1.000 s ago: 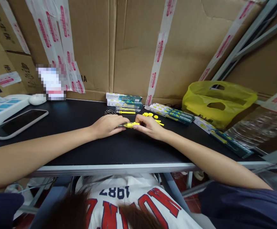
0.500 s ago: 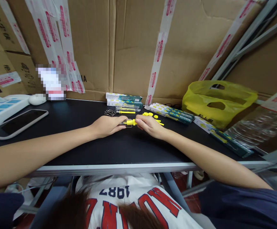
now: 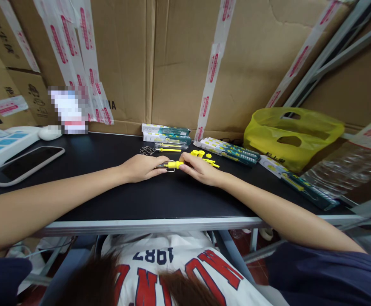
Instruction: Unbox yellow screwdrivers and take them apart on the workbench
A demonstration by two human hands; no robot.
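Over the middle of the table, my left hand (image 3: 141,168) is closed around the clear part of a slim tool with a yellow collar (image 3: 173,164). A thin wire loop shows along its side, and its exact kind is unclear. The fingers of my right hand (image 3: 200,168) pinch the yellow end from the right. Just behind my hands lie a wire-headed piece with a yellow stem (image 3: 169,150) and several clear tubes (image 3: 172,145). Small yellow round parts (image 3: 201,153) and thin yellow sticks (image 3: 211,162) lie beyond my right hand.
Narrow printed boxes (image 3: 166,138) are stacked at the back, with more boxes (image 3: 226,149) to the right. A yellow plastic bag (image 3: 287,131) stands back right. On the left are a phone (image 3: 22,165) and a white power strip (image 3: 7,142). A cardboard wall (image 3: 179,63) closes the back.
My right hand has shifted slightly and its fingers have loosened toward the tip, so more of the yellow end shows. The tool has moved a little; my left hand still holds it.
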